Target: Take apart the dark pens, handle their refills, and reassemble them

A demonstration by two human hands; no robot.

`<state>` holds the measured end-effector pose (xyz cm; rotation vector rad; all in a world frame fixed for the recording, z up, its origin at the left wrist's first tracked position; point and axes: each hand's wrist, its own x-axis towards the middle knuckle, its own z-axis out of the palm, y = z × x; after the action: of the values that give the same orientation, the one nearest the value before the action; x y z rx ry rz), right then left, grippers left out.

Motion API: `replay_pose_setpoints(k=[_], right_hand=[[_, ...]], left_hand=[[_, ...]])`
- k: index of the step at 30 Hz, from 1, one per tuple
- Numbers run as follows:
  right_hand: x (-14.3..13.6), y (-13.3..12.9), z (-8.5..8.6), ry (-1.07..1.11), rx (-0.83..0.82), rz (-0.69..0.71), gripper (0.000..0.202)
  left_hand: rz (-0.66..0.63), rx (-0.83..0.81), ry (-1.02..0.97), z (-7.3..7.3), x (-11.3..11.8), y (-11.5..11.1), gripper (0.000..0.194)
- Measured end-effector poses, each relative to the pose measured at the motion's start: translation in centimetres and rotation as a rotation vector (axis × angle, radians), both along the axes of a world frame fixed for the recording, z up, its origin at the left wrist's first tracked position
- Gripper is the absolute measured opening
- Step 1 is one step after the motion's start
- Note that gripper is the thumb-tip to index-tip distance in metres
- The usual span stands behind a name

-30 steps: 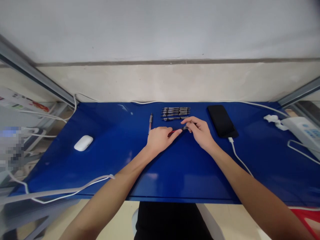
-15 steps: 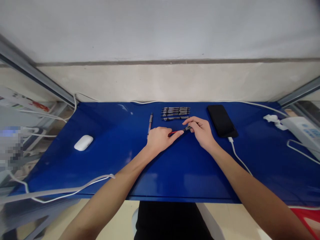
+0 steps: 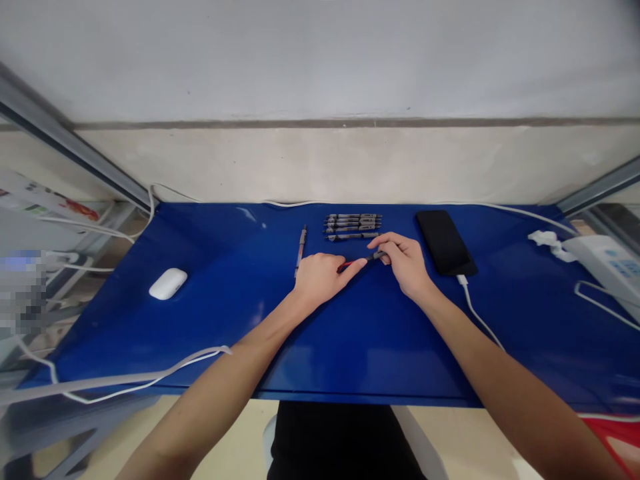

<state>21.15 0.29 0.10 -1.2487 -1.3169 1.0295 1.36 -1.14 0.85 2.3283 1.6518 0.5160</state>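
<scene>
A blue desktop (image 3: 360,340), cabled phone (image 3: 445,241) and power strip (image 3: 603,260) suggest a personal study nook.

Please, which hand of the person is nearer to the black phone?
The right hand: it is just left of the phone, apart from it. The left hand is farther left, beyond the right hand.

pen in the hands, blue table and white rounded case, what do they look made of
Pen: likely plastic, going by its smooth red section; its grey part may be rubber, too small to tell. Blue table: glossy, perhaps painted metal or laminate, as it mirrors soft light patches. White rounded case: probably hard plastic, smooth and evenly white with a soft sheen.
</scene>
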Motion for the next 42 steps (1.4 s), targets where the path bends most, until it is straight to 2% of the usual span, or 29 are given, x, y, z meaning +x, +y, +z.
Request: replay_pose_setpoints(k=[13, 17, 21, 26, 30, 38, 42], right_hand=[[0.0, 0.0, 0.4, 0.041, -0.030, -0.043, 0.020], [0.3, 0.1, 0.3, -0.154, 0.000, -0.084, 0.022], [0.3, -0.1, 0.1, -0.431, 0.093, -0.023, 0.024], [-0.3, -0.4, 0.1, -0.538, 0.230, 0.096, 0.021], [-0.3, -0.3, -0.2, -0.595, 0.252, 0.111, 0.018], [0.6, 0.1, -1.1, -0.847, 0.306, -0.113, 0.011], [0.8, 0.1, -1.3, -0.891, 0.292, -0.118, 0.007]], left_hand=[[0.034, -0.004, -0.024, 0.2, 0.1, -0.1, 0.074], [0.045, -0.002, -0.030, 0.1, 0.0, -0.1, 0.074], [0.037, -0.002, -0.030, 0.0, 0.0, 0.0, 0.073], [0.027, -0.001, -0.018, 0.0, -0.1, 0.0, 0.073], [0.021, -0.009, -0.015, 0.0, -0.1, 0.0, 0.074], [0.021, -0.007, -0.007, 0.2, -0.1, 0.0, 0.072], [0.026, -0.006, 0.001, 0.1, -0.1, 0.0, 0.071]])
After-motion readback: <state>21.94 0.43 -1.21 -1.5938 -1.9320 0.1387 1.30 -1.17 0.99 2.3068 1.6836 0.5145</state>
